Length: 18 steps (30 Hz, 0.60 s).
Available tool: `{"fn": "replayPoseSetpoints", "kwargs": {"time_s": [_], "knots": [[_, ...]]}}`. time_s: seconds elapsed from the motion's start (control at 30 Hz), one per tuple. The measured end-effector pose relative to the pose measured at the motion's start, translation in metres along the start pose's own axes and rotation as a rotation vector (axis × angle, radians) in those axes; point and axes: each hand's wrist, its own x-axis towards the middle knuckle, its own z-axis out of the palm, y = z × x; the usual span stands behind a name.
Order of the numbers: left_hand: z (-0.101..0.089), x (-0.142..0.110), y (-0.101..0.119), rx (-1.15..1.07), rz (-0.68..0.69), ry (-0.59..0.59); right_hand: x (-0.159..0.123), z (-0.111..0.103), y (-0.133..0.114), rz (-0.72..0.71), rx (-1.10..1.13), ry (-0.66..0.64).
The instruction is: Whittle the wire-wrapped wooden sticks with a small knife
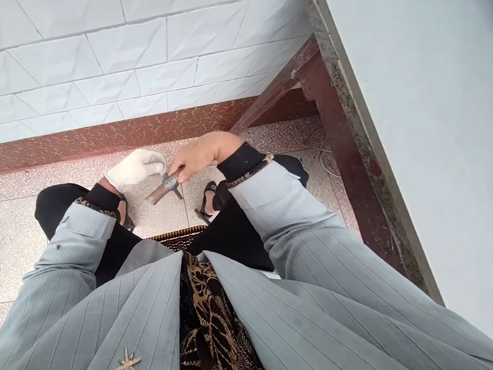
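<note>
A short rusty metal pipe (pixel 158 194) is held out low over the floor between my two hands, with a shiny wound metal band (pixel 170 182) around its middle. A thin pin (pixel 179 194) sticks out below the band. My left hand (pixel 135 169) wears a white glove, and its fingertips press on the band. My right hand (pixel 203 156) is bare and closes over the pipe's upper end, which its fingers hide.
My knees in grey striped cloth and black sandals (pixel 207 200) lie below my hands. A woven basket rim (pixel 177 234) is between my legs. Speckled floor tiles, a red-brown skirting (pixel 95 138), white wall tiles, a wooden strut (pixel 276 87) and a white slab (pixel 429 105) surround me.
</note>
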Motion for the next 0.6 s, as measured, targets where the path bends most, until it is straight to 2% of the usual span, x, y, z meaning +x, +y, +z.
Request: {"fn": "replayPoseSetpoints", "kwargs": {"time_s": [0.1, 0.2, 0.27, 0.33, 0.4, 0.47, 0.5, 0.53, 0.6], "knots": [[-0.002, 0.003, -0.008, -0.250, 0.036, 0.057, -0.021, -0.004, 0.011, -0.189, 0.210, 0.177], [-0.001, 0.004, -0.014, -0.443, 0.060, 0.079, -0.035, -0.002, 0.016, -0.286, 0.557, 0.502], [0.002, 0.004, -0.014, -0.497, 0.069, 0.087, -0.037, -0.001, 0.018, -0.369, 0.804, 0.704], [0.003, 0.002, -0.010, -0.468, 0.048, 0.096, -0.034, 0.000, 0.021, -0.335, 0.960, 0.860], [0.003, 0.000, -0.005, -0.413, 0.015, 0.072, -0.026, -0.001, 0.025, -0.101, 0.913, 0.969], [0.001, -0.002, -0.001, -0.396, -0.004, 0.019, -0.014, -0.002, 0.029, 0.189, 0.642, 1.001], [-0.001, -0.003, 0.000, -0.403, -0.004, -0.001, -0.008, -0.002, 0.030, 0.266, 0.477, 0.973], [-0.003, -0.004, 0.000, -0.407, -0.004, -0.011, -0.003, -0.001, 0.030, 0.288, 0.332, 0.904], [-0.006, -0.006, -0.002, -0.395, -0.010, -0.003, 0.006, 0.001, 0.029, 0.255, 0.112, 0.659]]}}
